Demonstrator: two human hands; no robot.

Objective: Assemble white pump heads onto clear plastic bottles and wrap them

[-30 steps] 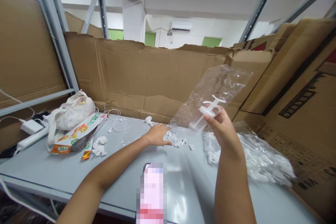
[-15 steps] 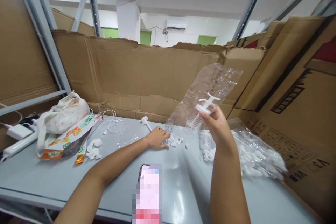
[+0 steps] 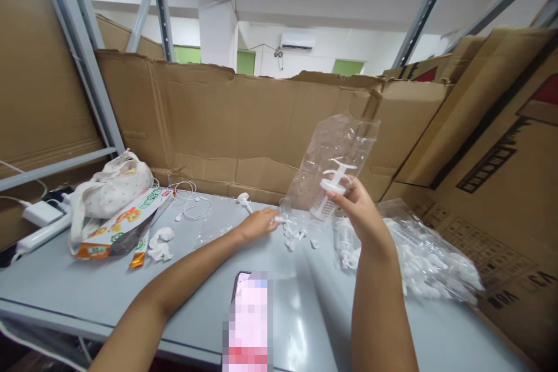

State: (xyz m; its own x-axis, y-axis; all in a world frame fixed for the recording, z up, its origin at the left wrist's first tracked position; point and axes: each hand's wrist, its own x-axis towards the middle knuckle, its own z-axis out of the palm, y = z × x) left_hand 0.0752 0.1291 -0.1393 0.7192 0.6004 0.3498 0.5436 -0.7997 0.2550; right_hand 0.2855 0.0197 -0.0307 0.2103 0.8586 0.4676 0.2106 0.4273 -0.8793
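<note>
We see a crumpled clear plastic bag (image 3: 394, 210) holding many white plastic parts (image 3: 447, 270) on the grey table (image 3: 196, 308). A tall clear film bag (image 3: 333, 136) rises above our right hand (image 3: 358, 202), which pinches a tilted white plastic plunger (image 3: 333, 185) with a ribbed clear barrel. Our left hand (image 3: 259, 224) is at a small white plastic piece (image 3: 279, 220); we cannot tell whether its fingers close on it. Loose white fragments (image 3: 291, 239) lie beside, a blurred phone (image 3: 249, 325) nearer us.

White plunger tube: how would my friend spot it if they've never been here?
Find the big brown cardboard wall behind the grey table. Look right of its middle, down to the right hand. The white plunger tube is gripped there, unlike the small white pieces lying loose on the table.
</note>
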